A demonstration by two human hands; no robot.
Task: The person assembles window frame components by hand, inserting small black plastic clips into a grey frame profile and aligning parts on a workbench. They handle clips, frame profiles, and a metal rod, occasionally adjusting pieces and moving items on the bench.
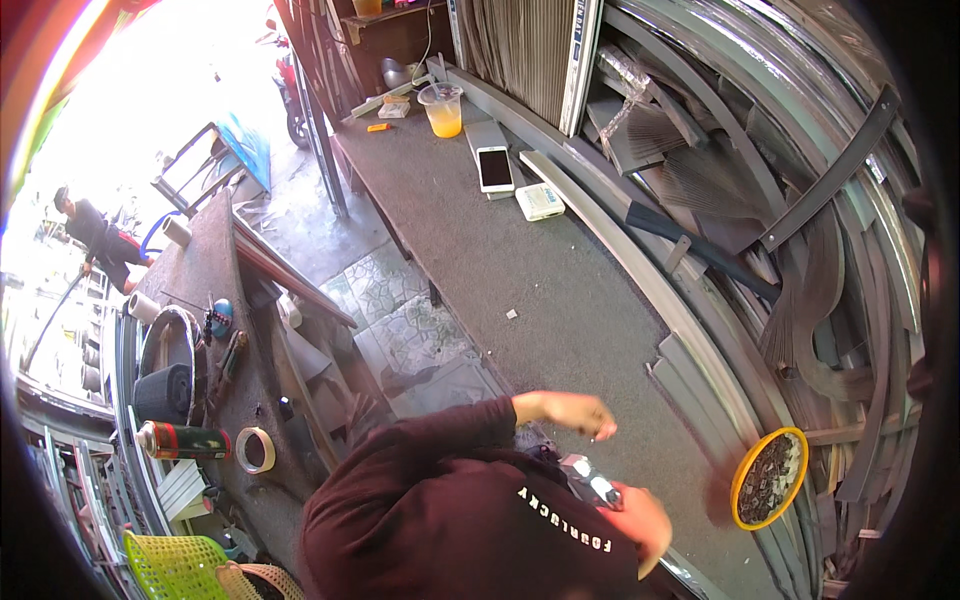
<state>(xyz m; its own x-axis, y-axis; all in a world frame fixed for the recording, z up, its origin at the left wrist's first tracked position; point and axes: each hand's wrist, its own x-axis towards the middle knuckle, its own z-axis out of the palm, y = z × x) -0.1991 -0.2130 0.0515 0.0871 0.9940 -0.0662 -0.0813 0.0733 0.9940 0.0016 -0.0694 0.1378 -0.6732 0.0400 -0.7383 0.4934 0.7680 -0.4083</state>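
Note:
My left hand (572,411) reaches out over the grey workbench (570,300) with its fingers curled together. Something tiny and pale may be at its fingertips, too small to name. Close to my body, my right hand (643,520) is closed around a shiny silver and black tool (592,481), whose exact kind I cannot make out. Its far end points toward the space below my left hand. My dark shirt covers part of the bench and whatever lies close to me. To the right of my right hand stands a yellow basket (738,490) of small dark and pale pieces.
Grey metal profiles (690,390) line the bench's right side. Farther off are a white phone (494,169), a small white box (540,201) and a cup of orange drink (442,110). A side bench at left holds a tape roll (255,451) and spray can (185,441). Another person (100,235) stands far left.

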